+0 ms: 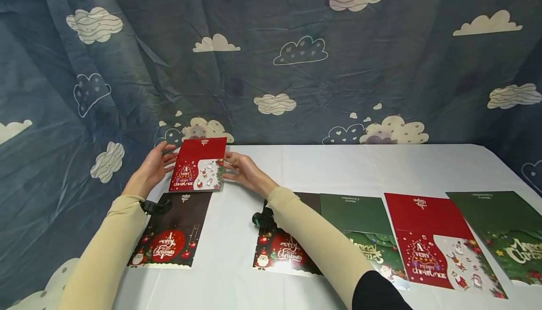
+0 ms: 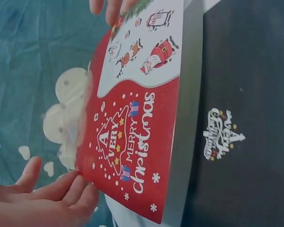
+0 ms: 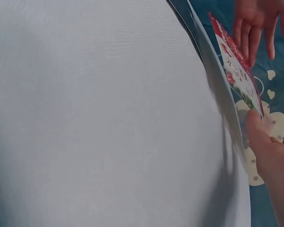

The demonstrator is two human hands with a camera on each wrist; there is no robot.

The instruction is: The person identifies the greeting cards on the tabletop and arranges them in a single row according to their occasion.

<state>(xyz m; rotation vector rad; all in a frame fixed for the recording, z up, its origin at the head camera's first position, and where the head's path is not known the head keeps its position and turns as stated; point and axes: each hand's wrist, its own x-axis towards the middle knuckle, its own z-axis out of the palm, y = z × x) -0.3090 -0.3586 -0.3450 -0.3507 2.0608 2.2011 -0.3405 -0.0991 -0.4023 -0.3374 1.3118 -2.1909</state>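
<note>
A red Christmas card (image 1: pixel 196 166), unfolded, lies at the far left of the white table between both hands. Its lower part shows a tree, lettering and small figures. My left hand (image 1: pixel 153 169) touches its left edge with extended fingers; in the left wrist view the fingertips are right at a corner of the card (image 2: pixel 132 127). Along the opposite edge, my right hand (image 1: pixel 249 171) touches it with loosely extended fingers, and its thumb shows at that edge in the right wrist view. Just nearer, a dark Christmas card (image 1: pixel 171 230) lies with its top edge under or against the red one.
To the right lies a row of unfolded cards: another dark card (image 1: pixel 268 251) partly under the right forearm, a green card (image 1: pixel 360 216), a red card (image 1: pixel 423 220) and a second green card (image 1: pixel 495 211). A cloud-patterned curtain (image 1: pixel 254 13) hangs behind the white table (image 1: pixel 322 169).
</note>
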